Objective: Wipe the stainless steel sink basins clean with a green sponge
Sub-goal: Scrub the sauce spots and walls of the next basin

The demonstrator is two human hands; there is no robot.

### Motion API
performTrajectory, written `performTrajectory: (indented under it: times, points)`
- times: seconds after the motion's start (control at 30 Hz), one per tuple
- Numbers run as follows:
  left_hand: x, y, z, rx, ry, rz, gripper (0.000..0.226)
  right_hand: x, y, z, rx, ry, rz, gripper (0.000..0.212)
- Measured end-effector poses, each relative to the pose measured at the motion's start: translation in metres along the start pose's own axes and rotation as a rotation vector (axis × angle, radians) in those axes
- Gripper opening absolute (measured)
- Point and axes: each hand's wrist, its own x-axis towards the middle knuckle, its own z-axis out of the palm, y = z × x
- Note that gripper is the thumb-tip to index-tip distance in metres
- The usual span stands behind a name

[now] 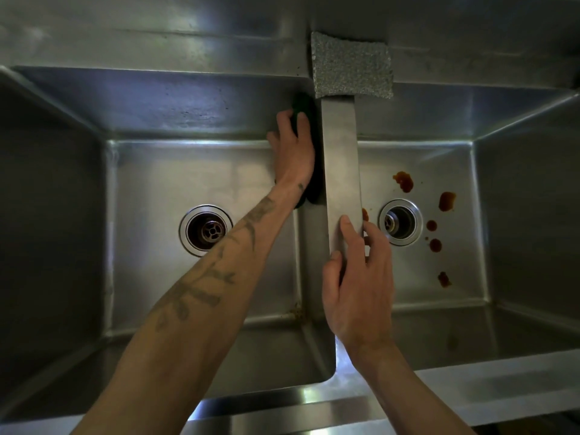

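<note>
A dark green sponge (300, 102) lies against the right wall of the left basin (194, 177), near its back corner. My left hand (293, 149) lies flat over the sponge and presses it to that wall, thumb spread to the left. Most of the sponge is hidden under the hand. My right hand (356, 277) grips the steel divider (340, 152) between the basins, thumb on the left side and fingers over the right. The right basin (455, 277) has several brown stains (405, 182) on its floor.
A grey speckled scouring pad (351, 65) sits on the back ledge at the far end of the divider. Each basin has a round drain, left (206, 230) and right (400, 221). The front rim (470, 390) runs along the bottom.
</note>
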Motion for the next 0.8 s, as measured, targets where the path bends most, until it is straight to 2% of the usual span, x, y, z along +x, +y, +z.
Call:
performTrajectory:
  times: [0.07,0.23,0.4,0.53,0.63,0.8]
  points:
    - [0.001,0.005,0.000,-0.007,0.004,-0.020,0.034,-0.001,0.000,0.000,-0.003,0.001,0.003,0.048]
    - [-0.008,-0.002,-0.006,0.015,-0.025,0.118,0.029,0.000,0.000,0.000,0.003,0.005,-0.015,0.047]
    - [-0.003,0.005,0.000,0.009,0.076,0.217,0.025,0.000,0.000,0.000,0.021,0.006,-0.007,0.047]
    - [0.008,-0.009,-0.001,0.051,0.108,0.279,0.033,-0.001,0.000,0.001,0.015,-0.002,-0.004,0.046]
    - [0.016,-0.024,0.000,0.120,0.104,0.233,0.036,0.001,-0.001,0.000,0.014,0.002,-0.009,0.046]
    - [0.015,-0.078,-0.004,0.291,-0.033,-0.002,0.048,0.000,-0.001,-0.001,0.008,0.000,-0.017,0.046]
